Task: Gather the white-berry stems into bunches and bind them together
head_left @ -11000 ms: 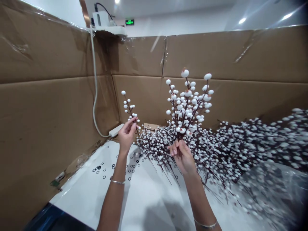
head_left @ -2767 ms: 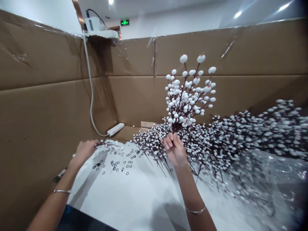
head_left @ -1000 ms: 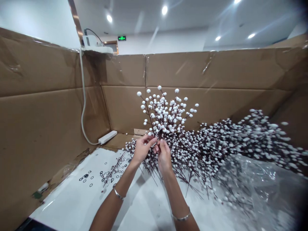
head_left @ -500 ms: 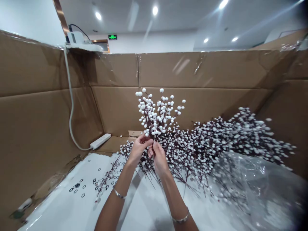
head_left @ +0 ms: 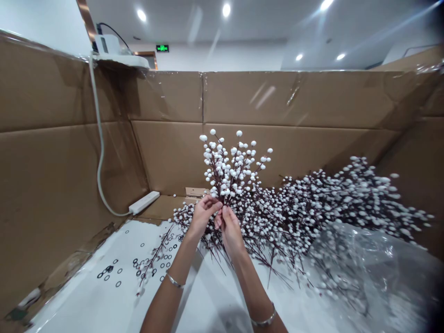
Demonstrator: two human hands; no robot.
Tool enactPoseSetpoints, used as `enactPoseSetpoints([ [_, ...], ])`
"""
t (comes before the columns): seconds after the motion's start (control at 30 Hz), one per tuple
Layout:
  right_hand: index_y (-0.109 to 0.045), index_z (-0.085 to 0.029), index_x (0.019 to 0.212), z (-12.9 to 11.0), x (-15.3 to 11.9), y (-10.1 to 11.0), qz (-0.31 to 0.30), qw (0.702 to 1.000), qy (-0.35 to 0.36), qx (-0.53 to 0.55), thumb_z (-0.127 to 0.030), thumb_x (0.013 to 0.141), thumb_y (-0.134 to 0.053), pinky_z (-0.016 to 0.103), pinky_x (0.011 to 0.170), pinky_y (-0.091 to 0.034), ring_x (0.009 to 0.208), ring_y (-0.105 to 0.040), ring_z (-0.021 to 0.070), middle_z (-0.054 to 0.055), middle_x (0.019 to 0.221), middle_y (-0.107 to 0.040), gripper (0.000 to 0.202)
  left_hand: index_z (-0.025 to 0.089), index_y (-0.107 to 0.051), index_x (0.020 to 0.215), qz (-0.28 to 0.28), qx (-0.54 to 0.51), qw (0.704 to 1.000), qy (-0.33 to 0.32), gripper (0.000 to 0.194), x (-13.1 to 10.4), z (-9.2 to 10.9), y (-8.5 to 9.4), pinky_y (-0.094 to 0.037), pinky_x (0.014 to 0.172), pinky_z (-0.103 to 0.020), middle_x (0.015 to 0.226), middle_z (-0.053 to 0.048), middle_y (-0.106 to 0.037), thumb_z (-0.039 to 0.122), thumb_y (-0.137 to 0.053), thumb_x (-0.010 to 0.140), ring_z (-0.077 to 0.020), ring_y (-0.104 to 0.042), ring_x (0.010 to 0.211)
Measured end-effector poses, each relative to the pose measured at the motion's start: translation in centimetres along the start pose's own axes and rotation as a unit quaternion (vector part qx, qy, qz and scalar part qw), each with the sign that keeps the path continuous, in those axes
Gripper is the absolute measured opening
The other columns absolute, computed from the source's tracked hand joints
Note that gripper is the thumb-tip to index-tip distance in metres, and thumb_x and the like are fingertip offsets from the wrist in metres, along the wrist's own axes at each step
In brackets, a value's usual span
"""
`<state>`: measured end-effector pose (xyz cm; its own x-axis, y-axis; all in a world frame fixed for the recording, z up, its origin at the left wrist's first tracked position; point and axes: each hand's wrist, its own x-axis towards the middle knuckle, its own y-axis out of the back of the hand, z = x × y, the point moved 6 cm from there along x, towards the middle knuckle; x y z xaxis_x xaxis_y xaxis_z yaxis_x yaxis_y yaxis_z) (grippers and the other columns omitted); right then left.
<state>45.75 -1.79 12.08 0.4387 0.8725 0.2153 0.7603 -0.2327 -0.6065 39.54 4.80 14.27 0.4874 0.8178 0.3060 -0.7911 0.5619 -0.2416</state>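
A bunch of white-berried sprigs (head_left: 229, 169) stands nearly upright between the two hands, its berries fanning out above the fingers (head_left: 215, 207) and its stems gathered down into them. The right hand (head_left: 231, 233) is curled closed, with thumb and fingers gripping the stems below the lowest berries. The left hand (head_left: 201, 216) touches the same spot from the left, thumb and forefinger drawn nearly together; whether they pinch a stem or something small cannot be told. Just behind and to the right, a pile of similar sprigs (head_left: 312, 203) spreads over the white tabletop (head_left: 104, 305), with clear plastic (head_left: 388, 263) near its right end. Left of the left forearm, a loose sprig (head_left: 156, 259) lies among small black rings (head_left: 109, 268).
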Motion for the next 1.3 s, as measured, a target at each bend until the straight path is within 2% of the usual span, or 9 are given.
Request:
enactPoseSetpoints([
  [0.2, -0.049, -0.017, 0.077, 0.1, 0.3, 1.0, 0.049, 0.998, 0.035, -0.016, -0.054, 0.08, -0.06, 0.02, 0.05, -0.03, 0.05, -0.037, 0.0061, -0.005, 0.054, -0.041, 0.039, 0.017, -0.069, 0.08, 0.026, 0.143, 0.985, -0.092, 0.02, -0.7, 1.7, 0.1, -0.047, 0.077, -0.027, 0.083, -0.005, -0.068, 0.037, -0.072, 0.075, -0.0165, -0.062, 0.08],
  [0.4, -0.048, -0.017, 0.076, 0.0, 0.2, 1.2, 0.055, 0.997, 0.044, -0.015, -0.053, 0.081, -0.06, 0.02, 0.05, -0.03, 0.05, -0.037, 0.0059, -0.005, 0.054, -0.041, 0.039, 0.016, -0.069, 0.081, 0.03, 0.145, 0.984, -0.098, 0.02, -0.8, 2.0, -0.2, -0.047, 0.077, -0.026, 0.083, -0.005, -0.068, 0.035, -0.071, 0.076, -0.0152, -0.062, 0.079],
  [0.57, -0.047, -0.017, 0.076, -0.1, 0.3, 0.4, -0.015, 1.0, 0.004, -0.01, -0.053, 0.078, -0.063, 0.02, 0.05, -0.031, 0.05, -0.039, 0.006, -0.005, 0.052, -0.041, 0.039, 0.014, -0.062, 0.083, 0.015, 0.023, 0.999, -0.036, 0.03, -0.5, 1.0, -0.3, -0.049, 0.067, -0.019, 0.078, -0.001, -0.066, 0.036, -0.078, 0.069, -0.0095, -0.061, 0.069],
  [0.8, -0.048, -0.016, 0.07, -0.2, -0.2, -0.6, -0.115, 0.99, -0.075, 0.007, -0.053, 0.075, -0.068, 0.019, 0.047, -0.03, 0.046, -0.037, 0.0051, -0.005, 0.049, -0.04, 0.042, 0.008, -0.064, 0.094, -0.184, -0.062, 0.971, 0.14, 0.057, -0.9, -1.6, -1.3, -0.043, 0.036, -0.021, 0.047, 0.0, -0.056, 0.06, -0.069, 0.07, -0.0119, -0.052, 0.035],
  [1.03, -0.044, -0.016, 0.065, -0.1, -0.5, -0.6, -0.142, 0.985, -0.098, 0.008, -0.053, 0.072, -0.07, 0.019, 0.044, -0.025, 0.043, -0.035, 0.0048, -0.005, 0.046, -0.039, 0.046, 0.008, -0.068, 0.088, -0.136, -0.089, 0.982, 0.097, 0.049, -1.2, -0.9, -1.6, -0.049, 0.053, -0.022, 0.082, -0.011, -0.071, 0.051, -0.076, 0.066, -0.0109, -0.06, 0.052],
  [1.13, -0.045, -0.016, 0.067, -0.3, -0.9, -0.9, -0.128, 0.987, -0.097, -0.002, -0.053, 0.072, -0.07, 0.019, 0.044, -0.022, 0.044, -0.033, 0.0042, -0.006, 0.047, -0.038, 0.044, 0.01, -0.067, 0.102, -0.136, 0.022, 0.989, 0.058, 0.051, -1.6, 0.9, 1.0, -0.05, 0.068, -0.027, 0.094, -0.012, -0.071, 0.052, -0.069, 0.074, -0.0163, -0.065, 0.071],
  [1.2, -0.046, -0.016, 0.069, -0.9, -1.2, -1.1, -0.121, 0.989, -0.083, -0.006, -0.051, 0.074, -0.069, 0.019, 0.044, -0.022, 0.045, -0.033, 0.004, -0.006, 0.048, -0.039, 0.042, 0.013, -0.065, 0.108, -0.097, 0.139, 0.985, 0.038, 0.049, -1.9, 2.1, 5.3, -0.048, 0.081, -0.029, 0.101, -0.012, -0.07, 0.055, -0.057, 0.083, -0.0209, -0.065, 0.093],
  [1.27, -0.046, -0.016, 0.068, -1.9, -1.4, -1.2, -0.112, 0.992, -0.059, -0.004, -0.051, 0.075, -0.069, 0.019, 0.045, -0.023, 0.046, -0.034, 0.004, -0.006, 0.049, -0.038, 0.042, 0.013, -0.065, 0.102, -0.038, 0.322, 0.944, 0.058, 0.049, -2.6, 2.3, 10.8, -0.046, 0.082, -0.03, 0.101, -0.013, -0.07, 0.056, -0.048, 0.086, -0.023, -0.063, 0.096],
  [1.3, -0.046, -0.016, 0.068, -2.4, -1.5, -1.2, -0.107, 0.993, -0.047, -0.002, -0.05, 0.075, -0.068, 0.019, 0.046, -0.024, 0.046, -0.034, 0.0041, -0.006, 0.049, -0.038, 0.041, 0.013, -0.065, 0.096, -0.013, 0.433, 0.897, 0.091, 0.049, -3.3, 1.9, 13.6, -0.045, 0.082, -0.031, 0.099, -0.013, -0.07, 0.057, -0.046, 0.085, -0.0238, -0.063, 0.096],
])
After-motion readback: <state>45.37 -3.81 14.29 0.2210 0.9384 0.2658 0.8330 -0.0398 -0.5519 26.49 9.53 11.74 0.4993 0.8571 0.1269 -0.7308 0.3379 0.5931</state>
